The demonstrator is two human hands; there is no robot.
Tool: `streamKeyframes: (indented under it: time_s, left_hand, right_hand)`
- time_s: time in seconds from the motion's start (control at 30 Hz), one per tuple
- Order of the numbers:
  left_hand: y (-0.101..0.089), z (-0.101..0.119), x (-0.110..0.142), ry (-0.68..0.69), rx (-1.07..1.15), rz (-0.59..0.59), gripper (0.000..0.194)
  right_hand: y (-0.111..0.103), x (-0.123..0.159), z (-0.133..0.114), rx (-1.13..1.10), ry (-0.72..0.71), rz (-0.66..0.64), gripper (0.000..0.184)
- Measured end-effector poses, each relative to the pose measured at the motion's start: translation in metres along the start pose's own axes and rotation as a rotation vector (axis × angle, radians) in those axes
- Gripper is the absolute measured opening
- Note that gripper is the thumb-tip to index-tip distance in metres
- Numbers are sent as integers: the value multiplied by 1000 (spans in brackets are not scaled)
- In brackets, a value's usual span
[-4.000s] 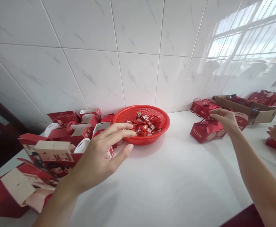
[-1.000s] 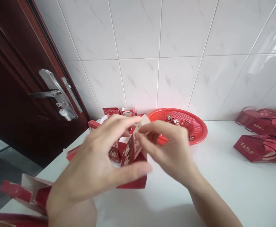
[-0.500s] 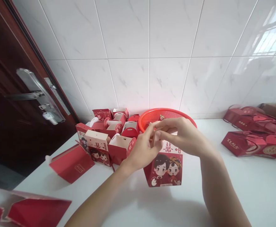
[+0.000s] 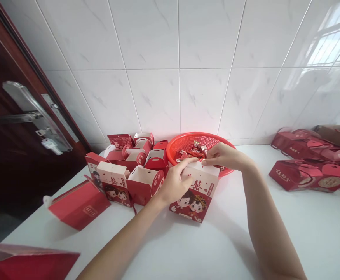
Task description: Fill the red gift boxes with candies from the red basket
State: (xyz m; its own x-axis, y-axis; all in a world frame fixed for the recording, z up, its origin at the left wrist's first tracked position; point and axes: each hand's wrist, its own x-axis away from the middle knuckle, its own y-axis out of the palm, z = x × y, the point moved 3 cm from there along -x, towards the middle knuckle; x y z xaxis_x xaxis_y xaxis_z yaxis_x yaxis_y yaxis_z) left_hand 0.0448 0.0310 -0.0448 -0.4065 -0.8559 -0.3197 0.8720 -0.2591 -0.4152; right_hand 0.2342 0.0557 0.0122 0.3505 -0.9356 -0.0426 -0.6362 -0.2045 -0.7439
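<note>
Touching one printed box (image 4: pixel 197 198): two hands (image 4: pixel 176 183) (image 4: pixel 226 155).

Both hands (image 4: pixel 175 182) at a red-and-white box's (image 4: pixel 197 192) top

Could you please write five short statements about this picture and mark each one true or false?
1. The left hand touches the cartoon-figure box. True.
2. Small wrapped packets lie in the red basket. True.
3. The red basket is left of every open box. False: the clustered open boxes are left of it.
4. Keys hang by the door handle. True.
5. The right hand is at the keys. False: it is at the cartoon-figure box's top edge.
</note>
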Motion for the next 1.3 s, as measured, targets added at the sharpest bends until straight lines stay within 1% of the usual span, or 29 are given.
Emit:
streamKeyframes:
  time_s: [0.07, 0.13, 0.2, 0.3, 0.4, 0.47, 0.53, 0.6, 0.67, 0.73, 0.83, 0.9, 0.97, 1.03, 1.17, 1.23, 1.3]
  left_hand:
    - [-1, -2, -1, -43, 33, 31, 55]
    - [-1, -7, -3, -83, 75, 85, 41]
    - [-2, -11, -4, -103, 149, 168, 25]
    - [-1, -16, -6, -113, 252, 250, 27]
    - [9, -18, -3, -176, 315, 227, 24]
    - [18, -19, 1, -232, 345, 196, 24]
    - [27, -18, 7, -245, 350, 171, 24]
    - [35, -15, 13, -192, 338, 148, 24]
    - [42, -10, 20, -105, 317, 125, 22]
    - [49, -6, 27, -31, 299, 106, 22]
    - [55, 0, 33, 33, 284, 72, 24]
    - [57, 2, 35, 52, 276, 60, 25]
    - [57, 3, 34, 65, 272, 63, 24]
    - [57, 2, 34, 85, 267, 66, 24]
    - [57, 3, 33, 135, 247, 75, 22]
    - [55, 4, 32, 149, 241, 90, 21]
    - [52, 4, 31, 157, 235, 111, 20]
  right_hand:
    - [-1, 0, 2, -68, -51, -88, 39]
    - [-3, -1, 5, -116, -59, -108, 30]
    - [-7, -2, 11, -157, -45, -59, 27]
    - [-13, -7, 25, -176, -24, 87, 32]
    - [-15, -13, 42, -136, -1, 188, 32]
    - [-12, -20, 53, -64, 22, 200, 32]
    - [-6, -28, 61, 22, 43, 174, 30]
    - [1, -37, 65, 91, 59, 121, 31]
    - [11, -47, 65, 158, 58, 34, 37]
    - [23, -55, 61, 235, 43, -94, 54]
    - [41, -65, 52, 346, 33, -288, 82]
    - [50, -70, 46, 426, 33, -373, 93]
    - [57, -73, 41, 498, 25, -422, 96]
    - [62, -76, 37, 553, 21, -440, 94]
    - [68, -82, 34, 625, 17, -402, 84]
    - [67, -85, 36, 662, 22, -343, 80]
    - [61, -87, 39, 692, 46, -248, 72]
